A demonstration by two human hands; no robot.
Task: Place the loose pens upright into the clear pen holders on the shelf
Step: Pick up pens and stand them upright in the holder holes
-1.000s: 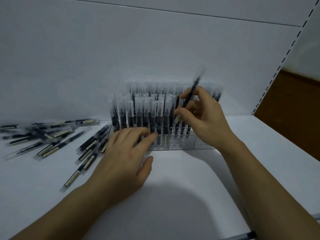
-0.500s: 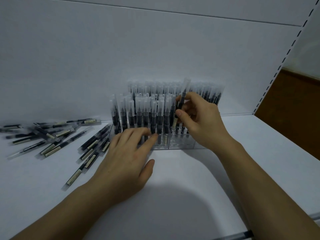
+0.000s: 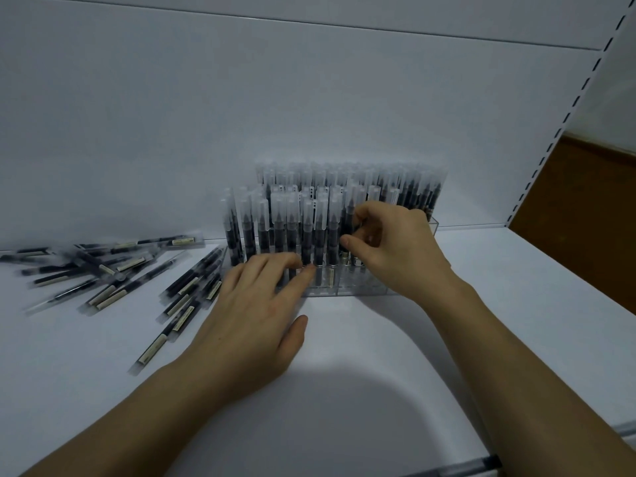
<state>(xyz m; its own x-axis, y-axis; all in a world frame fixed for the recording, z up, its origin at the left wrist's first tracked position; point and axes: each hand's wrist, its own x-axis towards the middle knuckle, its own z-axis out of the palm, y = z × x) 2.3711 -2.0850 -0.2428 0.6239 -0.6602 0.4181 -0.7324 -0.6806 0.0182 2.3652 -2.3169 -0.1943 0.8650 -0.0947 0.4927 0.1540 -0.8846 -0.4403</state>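
1 dark pen (image 3: 349, 218) with a clear cap stands upright in the clear pen holders (image 3: 364, 289), pinched between the right fingers (image 3: 375, 213). Filled rows stand beyond the left fingertips (image 3: 307, 274); loose pens (image 3: 113, 273) lie flat left of them.

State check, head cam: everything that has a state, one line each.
right hand: pinches a pen, thumb and fingers curled.
pen: upright at the front row, lower end hidden.
left hand: fingers straight, touching the front of the pen holder.
pen holder: standing, mostly full of upright pens.
loose pens: lying flat on the shelf, left of the holder.
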